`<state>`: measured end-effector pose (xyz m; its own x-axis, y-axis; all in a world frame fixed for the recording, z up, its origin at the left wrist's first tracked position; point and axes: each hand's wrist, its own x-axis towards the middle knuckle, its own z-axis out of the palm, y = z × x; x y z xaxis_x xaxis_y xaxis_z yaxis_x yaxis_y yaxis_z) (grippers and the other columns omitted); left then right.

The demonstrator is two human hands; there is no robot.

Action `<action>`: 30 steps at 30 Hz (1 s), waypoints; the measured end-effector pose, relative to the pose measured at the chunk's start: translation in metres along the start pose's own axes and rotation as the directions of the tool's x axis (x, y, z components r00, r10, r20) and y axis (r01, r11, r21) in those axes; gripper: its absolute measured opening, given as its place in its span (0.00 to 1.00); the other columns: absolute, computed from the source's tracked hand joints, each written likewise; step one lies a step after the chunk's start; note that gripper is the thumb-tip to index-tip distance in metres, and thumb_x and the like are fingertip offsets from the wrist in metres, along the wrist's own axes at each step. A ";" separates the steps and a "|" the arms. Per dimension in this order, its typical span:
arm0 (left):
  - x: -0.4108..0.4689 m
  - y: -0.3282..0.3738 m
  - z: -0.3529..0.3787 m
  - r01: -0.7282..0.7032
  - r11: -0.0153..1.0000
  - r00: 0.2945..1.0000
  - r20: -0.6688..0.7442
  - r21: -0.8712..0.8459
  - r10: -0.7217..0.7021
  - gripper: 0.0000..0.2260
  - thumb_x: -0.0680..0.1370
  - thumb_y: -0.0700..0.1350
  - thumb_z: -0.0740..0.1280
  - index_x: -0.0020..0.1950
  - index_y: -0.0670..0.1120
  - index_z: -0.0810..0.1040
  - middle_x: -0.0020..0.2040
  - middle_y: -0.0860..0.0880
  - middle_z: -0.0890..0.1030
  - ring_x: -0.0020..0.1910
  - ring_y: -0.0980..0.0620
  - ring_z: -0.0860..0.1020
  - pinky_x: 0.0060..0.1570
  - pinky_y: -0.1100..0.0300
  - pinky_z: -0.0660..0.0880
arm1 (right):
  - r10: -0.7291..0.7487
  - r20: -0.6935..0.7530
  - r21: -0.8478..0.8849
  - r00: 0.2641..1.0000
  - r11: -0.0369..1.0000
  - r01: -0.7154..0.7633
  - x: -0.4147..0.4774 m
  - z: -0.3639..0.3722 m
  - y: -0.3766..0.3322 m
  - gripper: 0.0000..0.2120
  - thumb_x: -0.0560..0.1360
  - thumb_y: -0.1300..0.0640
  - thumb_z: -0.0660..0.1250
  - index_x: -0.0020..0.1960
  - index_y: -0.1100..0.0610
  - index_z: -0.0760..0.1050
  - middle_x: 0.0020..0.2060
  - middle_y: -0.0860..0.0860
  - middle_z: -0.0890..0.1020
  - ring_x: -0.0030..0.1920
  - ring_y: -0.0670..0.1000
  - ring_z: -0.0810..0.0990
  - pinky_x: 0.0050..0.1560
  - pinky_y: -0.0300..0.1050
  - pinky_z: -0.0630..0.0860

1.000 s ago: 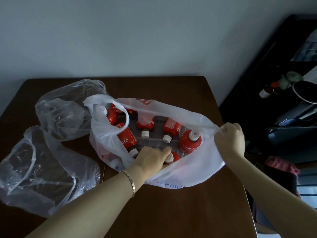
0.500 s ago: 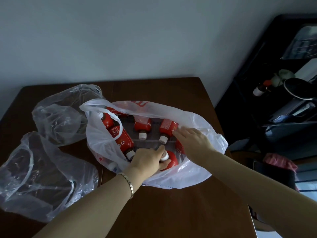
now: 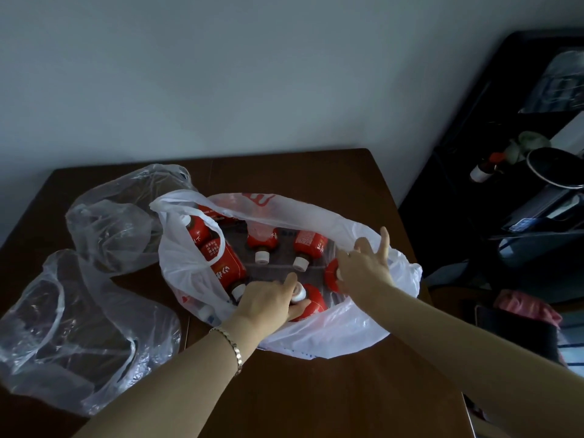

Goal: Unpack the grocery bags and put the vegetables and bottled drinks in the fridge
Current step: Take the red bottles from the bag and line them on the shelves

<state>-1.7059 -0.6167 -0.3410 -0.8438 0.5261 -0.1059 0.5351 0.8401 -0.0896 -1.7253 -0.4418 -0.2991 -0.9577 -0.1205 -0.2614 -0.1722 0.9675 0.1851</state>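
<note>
A white plastic grocery bag (image 3: pixel 354 330) lies open on the dark wooden table (image 3: pixel 316 390). Inside it are several red-labelled bottles with white caps, lying on their sides. My left hand (image 3: pixel 268 300) reaches into the bag's near side and grips the neck of one red bottle (image 3: pixel 311 303) just below its white cap. My right hand (image 3: pixel 363 267) is at the bag's right side, over another red bottle (image 3: pixel 330 275); its thumb and lower fingers curl around that bottle's top while its index finger points up.
Two crumpled clear plastic bags lie to the left, one at the back (image 3: pixel 117 226) and one near the front edge (image 3: pixel 72 333). A dark shelf unit (image 3: pixel 505 200) with bottles and appliances stands to the right of the table. The grey wall is behind.
My right hand let go of the bag's right handle, reached into the bag and settled on the rightmost bottle. My left hand stayed on the near bottle's neck.
</note>
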 end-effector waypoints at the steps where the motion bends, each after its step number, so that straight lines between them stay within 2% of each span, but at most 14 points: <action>1: -0.001 0.000 -0.003 0.000 1.000 1.000 0.003 0.006 0.000 0.26 0.80 0.61 0.48 0.69 0.45 0.61 0.48 0.46 0.81 0.42 0.49 0.81 0.36 0.62 0.70 | 0.027 -0.015 0.046 1.000 0.999 -0.026 -0.006 0.000 0.000 0.19 0.77 0.48 0.63 0.66 0.51 0.69 0.62 0.51 0.76 0.71 0.55 0.62 0.69 0.69 0.35; 3: -0.002 0.002 -0.008 0.003 1.000 0.999 0.034 0.031 -0.004 0.23 0.81 0.58 0.49 0.69 0.44 0.61 0.50 0.45 0.81 0.44 0.48 0.81 0.40 0.61 0.73 | 0.051 -0.046 0.179 0.998 0.983 -0.042 -0.019 -0.004 0.001 0.17 0.77 0.47 0.61 0.65 0.50 0.69 0.63 0.49 0.76 0.72 0.54 0.61 0.70 0.67 0.34; 5: -0.002 0.002 -0.016 0.001 0.998 0.997 0.073 0.064 -0.005 0.20 0.82 0.54 0.52 0.68 0.43 0.62 0.48 0.45 0.81 0.43 0.48 0.81 0.39 0.59 0.74 | 0.073 -0.111 0.311 0.991 0.950 -0.035 -0.032 -0.012 0.003 0.17 0.77 0.45 0.60 0.65 0.48 0.70 0.64 0.47 0.75 0.71 0.52 0.59 0.71 0.62 0.36; 9: -0.003 0.000 -0.035 -0.011 0.990 1.000 -0.006 0.144 0.012 0.26 0.81 0.58 0.47 0.71 0.42 0.60 0.44 0.46 0.81 0.40 0.50 0.81 0.35 0.60 0.73 | 0.206 -0.360 0.490 0.910 0.872 -0.004 -0.057 -0.038 0.009 0.14 0.75 0.46 0.63 0.57 0.51 0.76 0.57 0.48 0.79 0.68 0.51 0.63 0.69 0.52 0.36; 13: -0.018 -0.019 -0.075 0.054 0.992 0.997 -0.059 0.118 -0.047 0.27 0.81 0.59 0.51 0.74 0.42 0.55 0.47 0.49 0.81 0.41 0.51 0.82 0.34 0.63 0.71 | 0.228 -0.595 0.457 0.770 0.885 0.091 -0.074 -0.065 0.010 0.13 0.70 0.47 0.67 0.46 0.56 0.80 0.44 0.51 0.83 0.61 0.53 0.72 0.70 0.55 0.39; 16: -0.030 -0.031 -0.114 -0.017 0.971 0.986 -0.155 0.240 0.055 0.26 0.82 0.55 0.54 0.74 0.43 0.53 0.44 0.51 0.78 0.35 0.52 0.79 0.28 0.63 0.68 | 0.226 -0.656 0.425 0.720 0.899 0.104 -0.094 -0.085 0.006 0.17 0.67 0.44 0.62 0.43 0.56 0.80 0.39 0.49 0.83 0.57 0.51 0.69 0.67 0.55 0.47; 18: -0.037 -0.037 -0.142 0.039 0.988 0.964 -0.268 0.151 0.003 0.23 0.79 0.57 0.59 0.66 0.42 0.63 0.37 0.51 0.77 0.30 0.52 0.77 0.25 0.63 0.67 | 0.249 -0.671 0.428 0.699 0.899 0.090 -0.110 -0.099 -0.001 0.18 0.67 0.43 0.61 0.42 0.56 0.80 0.37 0.49 0.82 0.51 0.52 0.71 0.61 0.53 0.57; 19: -0.041 -0.041 -0.155 0.013 0.996 0.938 -0.346 0.083 0.017 0.21 0.75 0.57 0.67 0.57 0.41 0.69 0.31 0.51 0.77 0.25 0.51 0.76 0.21 0.64 0.64 | 0.262 -0.668 0.430 0.696 0.900 0.073 -0.121 -0.108 -0.006 0.17 0.68 0.43 0.62 0.42 0.56 0.79 0.37 0.49 0.82 0.47 0.53 0.73 0.56 0.52 0.64; 20: -0.044 -0.044 -0.164 -0.054 0.997 0.905 -0.419 0.051 0.071 0.21 0.68 0.55 0.74 0.47 0.41 0.72 0.25 0.50 0.76 0.19 0.49 0.74 0.18 0.68 0.57 | 0.274 -0.643 0.435 0.716 0.899 0.047 -0.132 -0.118 -0.012 0.16 0.68 0.44 0.64 0.44 0.56 0.79 0.38 0.49 0.82 0.45 0.53 0.75 0.51 0.52 0.71; 21: -0.047 -0.046 -0.171 -0.118 0.990 0.870 -0.474 0.072 0.138 0.22 0.61 0.54 0.79 0.39 0.41 0.72 0.20 0.50 0.73 0.15 0.48 0.72 0.22 0.73 0.49 | 0.298 -0.599 0.458 0.743 0.889 0.013 -0.143 -0.127 -0.018 0.16 0.70 0.44 0.65 0.48 0.56 0.79 0.41 0.49 0.82 0.45 0.53 0.76 0.47 0.50 0.75; 22: -0.050 -0.049 -0.178 -0.161 0.981 0.833 -0.518 0.110 0.195 0.23 0.58 0.54 0.80 0.36 0.42 0.71 0.17 0.50 0.71 0.12 0.48 0.70 0.29 0.74 0.45 | 0.328 -0.548 0.494 0.770 0.869 -0.018 -0.154 -0.134 -0.022 0.16 0.72 0.44 0.65 0.53 0.55 0.77 0.46 0.48 0.81 0.47 0.51 0.77 0.47 0.47 0.76; 24: -0.057 -0.047 -0.192 -0.243 0.956 0.805 -0.515 0.165 0.294 0.23 0.57 0.56 0.79 0.34 0.42 0.71 0.15 0.49 0.69 0.12 0.48 0.69 0.33 0.73 0.44 | 0.420 -0.451 0.580 0.787 0.808 -0.099 -0.178 -0.144 -0.031 0.17 0.73 0.43 0.65 0.58 0.51 0.74 0.50 0.44 0.79 0.48 0.47 0.78 0.47 0.41 0.76; 28: -0.071 -0.015 -0.205 -0.412 0.873 0.703 -0.519 0.261 0.486 0.21 0.60 0.59 0.76 0.32 0.43 0.73 0.15 0.49 0.68 0.12 0.49 0.69 0.23 0.69 0.52 | 0.586 -0.332 0.628 0.739 0.722 -0.291 -0.232 -0.146 -0.045 0.15 0.71 0.41 0.65 0.52 0.50 0.74 0.45 0.43 0.79 0.44 0.47 0.79 0.44 0.42 0.76; 30: -0.079 0.016 -0.206 -0.513 0.807 0.615 -0.532 0.292 0.583 0.19 0.65 0.59 0.69 0.31 0.43 0.74 0.15 0.51 0.64 0.11 0.50 0.67 0.20 0.69 0.56 | 0.667 -0.287 0.635 0.688 0.670 -0.385 -0.265 -0.138 -0.049 0.15 0.71 0.41 0.65 0.51 0.49 0.74 0.43 0.44 0.79 0.43 0.47 0.78 0.44 0.42 0.77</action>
<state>-1.6395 -0.6178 -0.1303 -0.2292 0.8832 0.4093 0.8768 0.3699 -0.3073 -1.4946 -0.4879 -0.1080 -0.8399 0.4983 0.2149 0.3996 0.8358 -0.3764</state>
